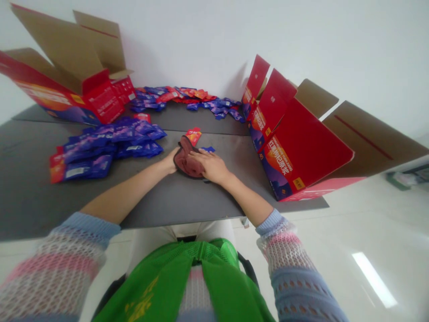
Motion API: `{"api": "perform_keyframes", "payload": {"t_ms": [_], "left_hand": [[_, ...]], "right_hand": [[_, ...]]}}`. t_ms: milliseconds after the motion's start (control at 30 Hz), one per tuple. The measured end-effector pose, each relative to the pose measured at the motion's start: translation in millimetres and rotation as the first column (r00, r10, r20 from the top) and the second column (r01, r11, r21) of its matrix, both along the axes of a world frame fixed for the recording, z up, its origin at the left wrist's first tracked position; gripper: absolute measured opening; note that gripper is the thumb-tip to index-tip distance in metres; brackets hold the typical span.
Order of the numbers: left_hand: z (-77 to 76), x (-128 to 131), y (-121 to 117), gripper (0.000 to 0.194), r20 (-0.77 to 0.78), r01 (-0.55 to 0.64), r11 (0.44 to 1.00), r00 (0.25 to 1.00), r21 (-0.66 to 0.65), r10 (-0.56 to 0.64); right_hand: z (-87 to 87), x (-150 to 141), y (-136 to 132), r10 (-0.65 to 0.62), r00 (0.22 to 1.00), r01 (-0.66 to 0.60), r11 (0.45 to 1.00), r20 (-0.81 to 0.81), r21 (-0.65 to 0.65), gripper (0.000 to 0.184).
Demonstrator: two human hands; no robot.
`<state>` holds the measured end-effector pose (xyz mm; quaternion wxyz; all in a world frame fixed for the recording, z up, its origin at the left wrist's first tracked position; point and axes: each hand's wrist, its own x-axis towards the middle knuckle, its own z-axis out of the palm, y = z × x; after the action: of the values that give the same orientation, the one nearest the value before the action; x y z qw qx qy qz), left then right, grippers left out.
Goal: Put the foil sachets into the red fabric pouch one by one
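Over grey table (147, 201), hands (192, 165) holding maroon cloth item (190, 157), left fingers hidden beneath it, blue packet (208, 149) partly covered.

two hands above a grey counter (214, 199): the left hand (171, 162) holds a dark-red cloth item (188, 162) at its edge; the right hand (212, 166) lies on its face. an orange-red packet (193, 135) shows just beyond. blue packets (110, 145) are heaped toward the left; open red cartons (295, 147) stand at right.
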<state>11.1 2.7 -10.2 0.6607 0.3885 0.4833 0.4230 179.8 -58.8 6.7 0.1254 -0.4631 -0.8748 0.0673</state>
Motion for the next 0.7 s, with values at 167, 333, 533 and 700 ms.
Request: {"api": "perform_keyframes", "payload": {"t_ms": [167, 333, 533, 700], "left_hand": [[0.5, 2.9, -3.5, 0.013, -0.132, 0.126, 0.992, 0.983, 0.005, -0.124], [2.1, -0.6, -5.0, 0.027, -0.188, 0.165, 0.986, 0.968, -0.009, -0.164], [2.1, -6.5, -2.4, 0.029, -0.173, 0.266, 0.963, 0.951, 0.029, -0.258], [1.8, -6.7, -0.6, 0.025, -0.148, 0.244, 0.969, 0.958, -0.026, -0.246]], "right_hand": [[5.0, 20.6, 20.6, -0.246, 0.968, 0.248, 0.968, 0.047, -0.036, 0.049], [10.7, 46.2, 38.4, -0.522, 0.846, 0.528, 0.848, 0.108, -0.037, 0.034], [8.2, 47.5, 33.0, -0.518, 0.851, 0.517, 0.855, -0.088, -0.040, 0.045], [11.2, 24.7, 12.8, -0.523, 0.849, 0.521, 0.852, -0.070, -0.048, 0.040]]}}
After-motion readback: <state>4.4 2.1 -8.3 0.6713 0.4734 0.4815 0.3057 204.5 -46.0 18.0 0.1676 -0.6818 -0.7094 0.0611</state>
